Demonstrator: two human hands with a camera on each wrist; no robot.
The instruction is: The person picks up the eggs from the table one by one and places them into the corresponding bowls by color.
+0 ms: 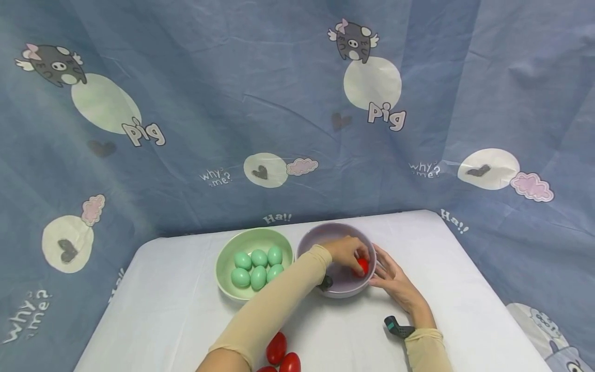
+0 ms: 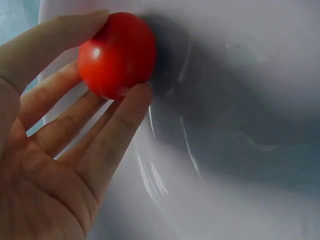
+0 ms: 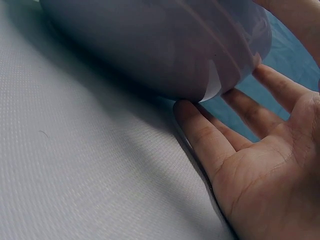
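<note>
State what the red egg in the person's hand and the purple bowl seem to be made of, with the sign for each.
Red egg: probably plastic, smooth and semi-gloss, with one small bright highlight.
Purple bowl: glazed ceramic or hard plastic, glossy; streaky reflections run across its inside, and the look does not settle which.

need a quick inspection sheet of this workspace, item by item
surface: table under a white cloth.
job's things: purple bowl; red egg inside it; three more red eggs at the near edge.
clutter: green bowl with five green eggs.
grips: left hand pinches the red egg; right hand lies open against the purple bowl's outer wall.
cables: nothing seen.
surroundings: blue cartoon pig cloth behind.
</note>
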